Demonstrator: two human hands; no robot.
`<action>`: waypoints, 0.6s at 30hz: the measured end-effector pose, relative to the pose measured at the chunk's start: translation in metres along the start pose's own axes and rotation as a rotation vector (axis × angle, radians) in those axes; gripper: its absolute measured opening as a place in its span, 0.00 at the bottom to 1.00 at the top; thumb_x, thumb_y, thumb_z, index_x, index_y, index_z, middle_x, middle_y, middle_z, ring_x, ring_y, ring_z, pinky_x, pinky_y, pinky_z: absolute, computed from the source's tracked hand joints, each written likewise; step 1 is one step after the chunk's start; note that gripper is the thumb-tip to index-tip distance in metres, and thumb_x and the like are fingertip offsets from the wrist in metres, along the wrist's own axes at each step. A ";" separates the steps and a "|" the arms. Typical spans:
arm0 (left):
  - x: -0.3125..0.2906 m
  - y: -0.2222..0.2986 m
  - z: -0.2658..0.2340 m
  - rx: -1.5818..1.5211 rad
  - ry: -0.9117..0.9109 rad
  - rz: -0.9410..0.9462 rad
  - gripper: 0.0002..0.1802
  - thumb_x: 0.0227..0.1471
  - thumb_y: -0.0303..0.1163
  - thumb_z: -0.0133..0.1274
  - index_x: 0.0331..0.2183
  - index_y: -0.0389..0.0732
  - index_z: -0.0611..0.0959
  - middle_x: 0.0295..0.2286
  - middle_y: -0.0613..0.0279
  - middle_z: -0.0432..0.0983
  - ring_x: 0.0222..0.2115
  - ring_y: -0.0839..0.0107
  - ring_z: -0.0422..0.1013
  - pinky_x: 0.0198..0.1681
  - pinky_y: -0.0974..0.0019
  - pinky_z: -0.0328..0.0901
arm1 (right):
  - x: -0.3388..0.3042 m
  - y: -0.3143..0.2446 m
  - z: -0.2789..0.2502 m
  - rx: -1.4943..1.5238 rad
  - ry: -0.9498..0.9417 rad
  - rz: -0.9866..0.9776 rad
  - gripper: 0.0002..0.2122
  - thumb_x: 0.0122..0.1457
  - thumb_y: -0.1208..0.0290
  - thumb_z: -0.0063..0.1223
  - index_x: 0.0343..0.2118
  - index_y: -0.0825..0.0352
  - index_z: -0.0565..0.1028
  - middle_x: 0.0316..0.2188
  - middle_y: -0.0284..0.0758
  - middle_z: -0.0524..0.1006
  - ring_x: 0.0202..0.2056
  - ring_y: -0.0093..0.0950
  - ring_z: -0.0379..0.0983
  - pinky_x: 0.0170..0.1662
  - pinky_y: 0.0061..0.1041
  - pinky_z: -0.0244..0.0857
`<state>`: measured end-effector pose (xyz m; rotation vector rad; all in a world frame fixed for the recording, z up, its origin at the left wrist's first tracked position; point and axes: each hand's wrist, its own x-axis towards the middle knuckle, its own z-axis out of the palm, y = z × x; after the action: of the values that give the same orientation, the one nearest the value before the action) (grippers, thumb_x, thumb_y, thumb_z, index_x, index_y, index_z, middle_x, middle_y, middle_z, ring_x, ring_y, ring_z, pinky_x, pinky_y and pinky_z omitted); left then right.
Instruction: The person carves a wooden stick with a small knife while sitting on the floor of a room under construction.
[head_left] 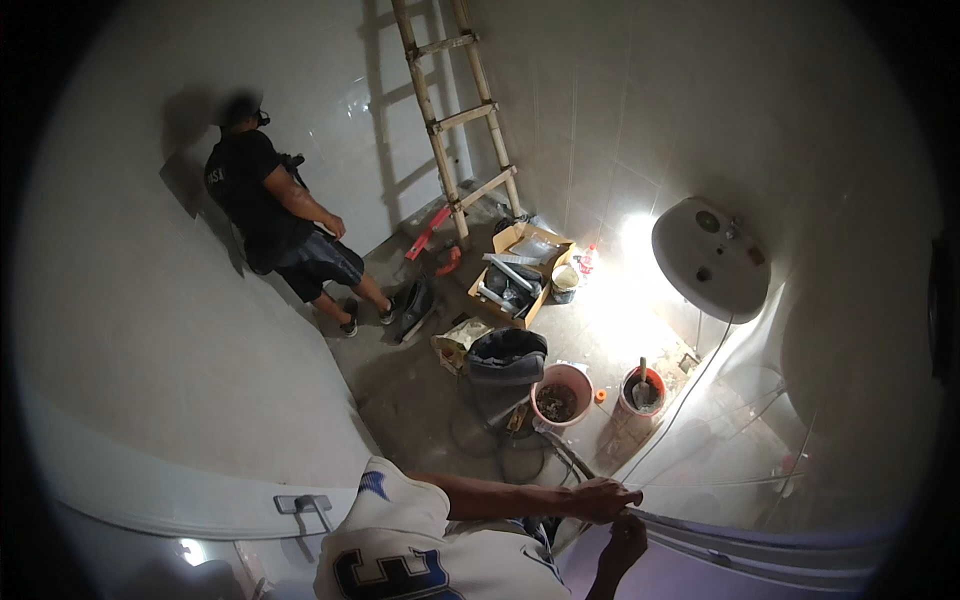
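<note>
The left hand (600,498) is closed around a thin white cable (690,395), the right hand (625,540) pinching it just beneath; beyond them stands a pink bucket (561,396).

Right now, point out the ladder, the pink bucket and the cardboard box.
ladder (463,118): head view, on a middle rung.
pink bucket (562,373): head view, on its far rim.
cardboard box (509,238): head view, on its back flap.
</note>
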<state>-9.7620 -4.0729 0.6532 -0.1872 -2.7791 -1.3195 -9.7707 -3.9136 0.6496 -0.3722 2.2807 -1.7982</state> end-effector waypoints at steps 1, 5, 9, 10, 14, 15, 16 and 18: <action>0.001 -0.006 0.000 -0.001 0.004 -0.005 0.19 0.53 0.42 0.52 0.39 0.38 0.71 0.24 0.45 0.75 0.31 0.46 0.74 0.33 0.49 0.66 | 0.004 0.001 0.006 0.024 -0.002 0.017 0.03 0.54 0.75 0.55 0.28 0.69 0.74 0.23 0.29 0.72 0.26 0.19 0.66 0.31 0.21 0.63; 0.009 -0.041 -0.003 0.030 0.172 0.013 0.15 0.46 0.34 0.54 0.36 0.35 0.73 0.23 0.50 0.75 0.28 0.49 0.74 0.33 0.50 0.67 | 0.029 0.004 0.032 0.061 -0.026 0.027 0.03 0.54 0.76 0.54 0.27 0.69 0.72 0.21 0.30 0.70 0.23 0.19 0.66 0.27 0.21 0.62; 0.049 -0.066 -0.018 0.004 0.256 -0.006 0.12 0.47 0.32 0.53 0.32 0.35 0.73 0.22 0.51 0.74 0.26 0.50 0.73 0.31 0.50 0.67 | 0.081 0.024 0.043 -0.001 -0.014 -0.078 0.07 0.56 0.71 0.52 0.25 0.69 0.71 0.20 0.31 0.69 0.24 0.20 0.66 0.28 0.22 0.62; 0.049 -0.070 -0.028 -0.051 0.256 -0.108 0.12 0.47 0.31 0.53 0.32 0.35 0.72 0.22 0.51 0.73 0.26 0.50 0.73 0.31 0.50 0.67 | 0.093 0.002 0.053 -0.103 -0.062 -0.131 0.09 0.58 0.69 0.51 0.26 0.69 0.71 0.21 0.31 0.69 0.24 0.20 0.65 0.29 0.23 0.62; 0.065 -0.102 -0.067 -0.133 0.250 -0.220 0.11 0.47 0.30 0.53 0.31 0.35 0.72 0.20 0.50 0.73 0.25 0.50 0.74 0.28 0.52 0.67 | 0.137 -0.017 0.092 -0.134 -0.098 -0.007 0.11 0.59 0.66 0.51 0.26 0.69 0.70 0.22 0.30 0.68 0.26 0.21 0.64 0.30 0.23 0.61; 0.070 -0.109 -0.075 -0.133 0.263 -0.215 0.11 0.47 0.30 0.53 0.31 0.35 0.72 0.19 0.49 0.73 0.24 0.50 0.74 0.27 0.52 0.67 | 0.148 -0.018 0.097 -0.161 -0.153 -0.021 0.11 0.59 0.66 0.51 0.26 0.69 0.70 0.22 0.30 0.68 0.26 0.21 0.64 0.30 0.23 0.61; 0.073 -0.117 -0.084 -0.125 0.249 -0.211 0.12 0.47 0.32 0.53 0.31 0.34 0.72 0.18 0.49 0.73 0.23 0.49 0.74 0.25 0.51 0.67 | 0.159 -0.020 0.100 -0.187 -0.206 -0.037 0.11 0.59 0.66 0.50 0.26 0.69 0.70 0.22 0.31 0.67 0.26 0.21 0.64 0.30 0.22 0.61; 0.074 -0.130 -0.106 -0.104 0.199 -0.245 0.12 0.48 0.34 0.53 0.30 0.35 0.72 0.18 0.49 0.73 0.23 0.49 0.75 0.25 0.50 0.67 | 0.180 -0.025 0.107 -0.226 -0.331 -0.133 0.11 0.59 0.66 0.50 0.26 0.69 0.69 0.22 0.31 0.67 0.25 0.22 0.64 0.30 0.22 0.61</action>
<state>-9.8525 -4.2299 0.6282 0.2745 -2.6325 -1.4446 -9.9054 -4.0761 0.6471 -0.8122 2.2646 -1.4052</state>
